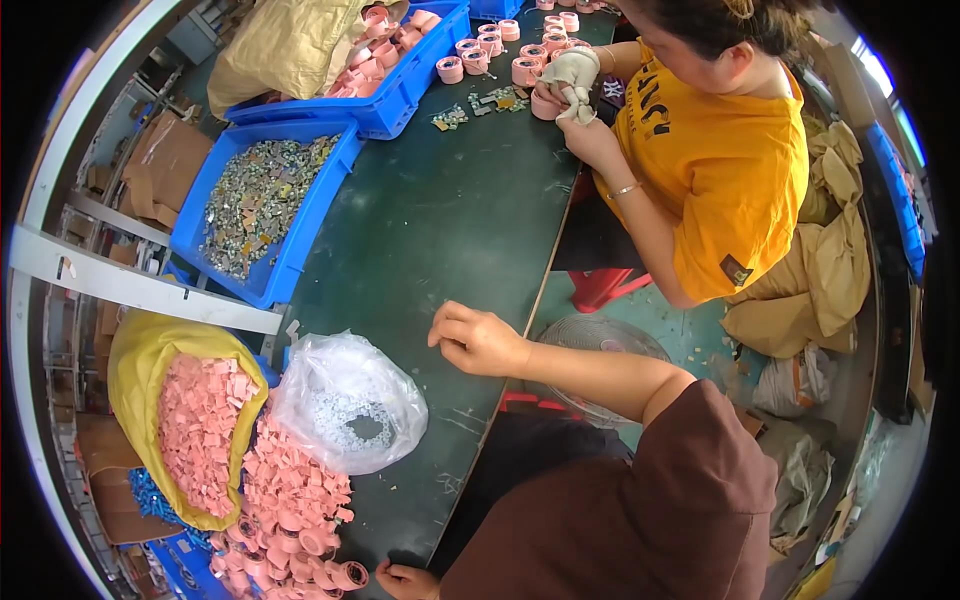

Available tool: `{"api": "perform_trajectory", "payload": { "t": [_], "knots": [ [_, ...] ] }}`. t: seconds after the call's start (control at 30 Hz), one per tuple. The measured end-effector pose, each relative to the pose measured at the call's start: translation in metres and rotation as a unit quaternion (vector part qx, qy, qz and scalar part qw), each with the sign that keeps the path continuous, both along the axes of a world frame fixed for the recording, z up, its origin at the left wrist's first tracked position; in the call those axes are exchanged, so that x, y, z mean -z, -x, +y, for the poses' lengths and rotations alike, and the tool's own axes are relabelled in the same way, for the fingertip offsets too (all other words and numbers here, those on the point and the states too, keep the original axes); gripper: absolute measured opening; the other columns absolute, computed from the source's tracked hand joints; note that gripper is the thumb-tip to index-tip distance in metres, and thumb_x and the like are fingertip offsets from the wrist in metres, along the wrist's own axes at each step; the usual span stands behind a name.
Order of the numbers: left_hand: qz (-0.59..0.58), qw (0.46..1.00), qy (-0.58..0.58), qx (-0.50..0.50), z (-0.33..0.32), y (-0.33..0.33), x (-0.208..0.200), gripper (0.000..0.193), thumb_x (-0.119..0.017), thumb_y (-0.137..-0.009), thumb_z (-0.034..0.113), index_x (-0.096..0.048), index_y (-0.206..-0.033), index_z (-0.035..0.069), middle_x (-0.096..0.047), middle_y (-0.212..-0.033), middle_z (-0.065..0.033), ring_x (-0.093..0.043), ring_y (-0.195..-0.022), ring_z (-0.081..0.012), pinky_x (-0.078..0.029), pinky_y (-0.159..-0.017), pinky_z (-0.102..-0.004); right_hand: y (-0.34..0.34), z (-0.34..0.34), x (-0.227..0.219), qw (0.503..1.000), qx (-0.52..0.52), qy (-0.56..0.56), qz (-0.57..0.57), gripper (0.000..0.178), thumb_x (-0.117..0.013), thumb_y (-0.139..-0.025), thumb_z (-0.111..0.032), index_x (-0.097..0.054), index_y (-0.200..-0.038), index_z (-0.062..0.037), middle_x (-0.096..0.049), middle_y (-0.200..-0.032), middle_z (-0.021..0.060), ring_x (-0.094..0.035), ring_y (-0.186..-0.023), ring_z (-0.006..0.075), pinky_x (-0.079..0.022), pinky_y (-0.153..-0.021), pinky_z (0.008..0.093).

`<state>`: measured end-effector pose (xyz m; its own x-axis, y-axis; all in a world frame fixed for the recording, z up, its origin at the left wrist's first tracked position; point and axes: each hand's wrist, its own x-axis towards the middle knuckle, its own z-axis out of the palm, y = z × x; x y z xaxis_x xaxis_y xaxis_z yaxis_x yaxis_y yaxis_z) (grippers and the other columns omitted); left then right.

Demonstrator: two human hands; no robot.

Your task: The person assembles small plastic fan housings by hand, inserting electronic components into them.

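My right hand (478, 340) hovers over the dark green tabletop (440, 220), its fingers curled inward; nothing I can identify shows in them. At the lower edge, my left hand (408, 580) is partly cut off, with the visible fingers bent and their contents hidden. Close beside it lies a pink ring-shaped roll (350, 575), at the edge of a heap of pink rolls and small pink pieces (290, 480). A clear plastic bag (350, 400) holding many small, whitish translucent parts stands left of my right hand.
A yellow sack (130, 370) of pink pieces stands at left. Behind it, a blue bin (350, 150) holds small metallic and greenish parts; another blue crate (400, 120) holds pink rolls. Across the far right, a gloved co-worker (720, 180) handles a pink roll beside several others (475, 62).
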<state>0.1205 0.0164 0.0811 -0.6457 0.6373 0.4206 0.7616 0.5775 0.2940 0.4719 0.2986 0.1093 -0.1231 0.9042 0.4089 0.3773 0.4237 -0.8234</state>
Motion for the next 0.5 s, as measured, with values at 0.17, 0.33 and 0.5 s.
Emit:
{"api": "perform_trajectory", "payload": {
  "t": [0.17, 0.33, 0.5],
  "knots": [
    [-0.045, 0.997, 0.047, 0.048, -0.002, 0.004, -0.007, 0.028, -0.047, -0.091, 0.014, -0.07, -0.101, 0.001, -0.068, -0.096, -0.0244, -0.063, -0.082, -0.0416, -0.052, -0.079, -0.0453, 0.0, 0.001, 0.0, 1.0, 0.004, -0.008, -0.004, 0.01, -0.059, -0.085, -0.003, -0.065, -0.091, -0.0075, -0.059, -0.101, 0.007, -0.065, -0.077, 0.0297, -0.055, -0.069, 0.0401],
    [-0.089, 0.994, 0.051, 0.04, 0.002, -0.002, -0.017, 0.029, -0.047, -0.09, 0.012, -0.069, -0.102, -0.002, -0.068, -0.095, -0.0261, -0.063, -0.084, -0.0424, -0.052, -0.081, -0.045, 0.001, 0.001, 0.002, 1.0, 0.008, -0.017, -0.012, 0.012, -0.06, -0.084, 0.001, -0.066, -0.091, -0.0067, -0.06, -0.1, 0.0056, -0.064, -0.071, 0.0231, -0.054, -0.063, 0.0347],
    [-0.054, 0.998, 0.006, 0.041, -0.001, -0.003, -0.01, 0.028, -0.049, -0.089, 0.013, -0.069, -0.101, -0.002, -0.068, -0.093, -0.0247, -0.064, -0.082, -0.04, -0.052, -0.081, -0.0443, 0.001, -0.001, -0.001, 1.0, 0.0, -0.003, -0.011, 0.011, -0.059, -0.085, -0.001, -0.066, -0.092, -0.0067, -0.06, -0.101, 0.0064, -0.064, -0.073, 0.0263, -0.055, -0.066, 0.0373]
  ]
}}
